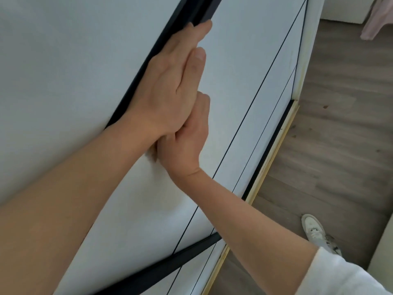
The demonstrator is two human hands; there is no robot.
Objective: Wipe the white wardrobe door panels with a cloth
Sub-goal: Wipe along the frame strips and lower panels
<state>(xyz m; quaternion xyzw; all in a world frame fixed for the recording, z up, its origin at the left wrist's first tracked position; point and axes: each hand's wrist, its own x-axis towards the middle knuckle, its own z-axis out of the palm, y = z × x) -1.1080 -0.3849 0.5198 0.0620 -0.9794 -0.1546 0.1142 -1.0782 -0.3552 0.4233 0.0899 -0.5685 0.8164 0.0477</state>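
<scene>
The left hand (170,86) lies along the black door edge (136,81), fingers straight and together, their tips hooked over the dark strip near the top; the thumb lies flat against the white door panel (244,60). Just beneath it, touching its heel, the right hand (187,141) has its fingers curled in toward the same edge, though the left hand covers them, so I cannot tell whether they grip the edge or something else. No cloth shows in either hand; a small pale brownish bit at the right hand's lower left side (152,155) is too blurred to name.

Both forearms reach up from the bottom of the view, and the right one wears a white sleeve (340,273) pushed back past the wrist. To the left of the black edge is a second white panel (53,81), standing in front of the one the hands rest against. Thin dark lines (255,99) cross the right panel. A black bar (170,258) crosses its lower part, and a black and pale wood floor track (274,145) runs along its foot.

Beyond lies the wood floor (340,124), with a white shoe (314,228) near the right forearm and a pink garment (376,20) hanging at the upper right corner.
</scene>
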